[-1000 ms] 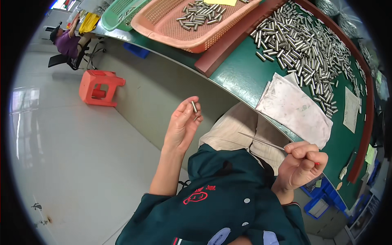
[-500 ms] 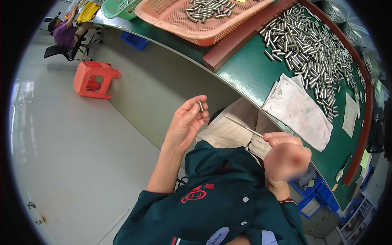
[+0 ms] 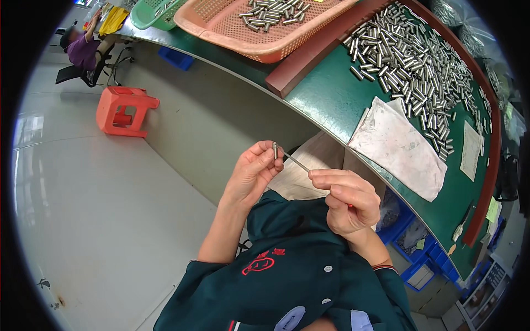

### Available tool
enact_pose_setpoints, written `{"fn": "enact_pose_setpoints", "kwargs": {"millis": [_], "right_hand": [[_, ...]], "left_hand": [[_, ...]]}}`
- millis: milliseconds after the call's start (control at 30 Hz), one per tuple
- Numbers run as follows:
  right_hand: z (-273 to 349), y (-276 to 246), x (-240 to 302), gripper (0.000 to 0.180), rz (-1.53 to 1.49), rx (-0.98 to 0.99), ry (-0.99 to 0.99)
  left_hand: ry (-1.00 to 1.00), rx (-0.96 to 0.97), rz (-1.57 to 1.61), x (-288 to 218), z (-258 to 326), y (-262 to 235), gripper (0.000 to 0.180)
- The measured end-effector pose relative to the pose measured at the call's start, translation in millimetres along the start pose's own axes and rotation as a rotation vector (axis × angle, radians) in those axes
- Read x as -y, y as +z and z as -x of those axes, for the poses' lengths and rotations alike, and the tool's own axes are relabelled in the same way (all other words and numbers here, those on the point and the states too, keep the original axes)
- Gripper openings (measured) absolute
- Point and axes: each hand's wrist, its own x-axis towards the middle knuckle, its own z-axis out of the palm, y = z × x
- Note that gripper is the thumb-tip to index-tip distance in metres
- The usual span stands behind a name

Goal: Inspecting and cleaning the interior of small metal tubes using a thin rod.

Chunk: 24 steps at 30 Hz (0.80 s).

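Note:
Between the fingertips of my left hand (image 3: 249, 175) is a small shiny metal cylinder (image 3: 275, 150), held nearly upright. My right hand (image 3: 351, 199) grips a thin metal rod (image 3: 297, 161); a bit of red shows at the palm, but the rest of its handle is hidden. The rod's tip reaches the cylinder beside my left fingertips; whether it enters the cylinder I cannot tell. Both hands are over my lap, in front of the table edge. A large heap of similar metal cylinders (image 3: 419, 71) lies on the green tabletop (image 3: 317, 102) to the right.
A stained white cloth (image 3: 397, 149) lies at the table's near edge. Beyond a dark red rail (image 3: 309, 60) stands a pink basket (image 3: 270, 51) with more cylinders, beside a green basket (image 3: 144, 16). A red stool (image 3: 126, 110) and a seated person (image 3: 83, 52) are at far left.
My right hand has swung left toward my left hand, bringing the rod's tip up to the cylinder. My left hand has stayed nearly in place, still holding the cylinder.

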Motion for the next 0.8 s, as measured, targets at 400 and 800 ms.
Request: {"fn": "enact_pose_setpoints", "kwargs": {"millis": [400, 800], "right_hand": [[-4.5, -1.8, 2.1, 0.019, 0.208, 0.156, -0.022], [3.1, -3.2, 0.4, 0.024, 0.243, 0.121, -0.029]], "left_hand": [[-0.011, 0.005, 0.052, -1.6, 1.1, -4.3, 0.013], [-0.095, 0.113, 0.232, -1.0, 0.3, -9.3, 0.015]]}}
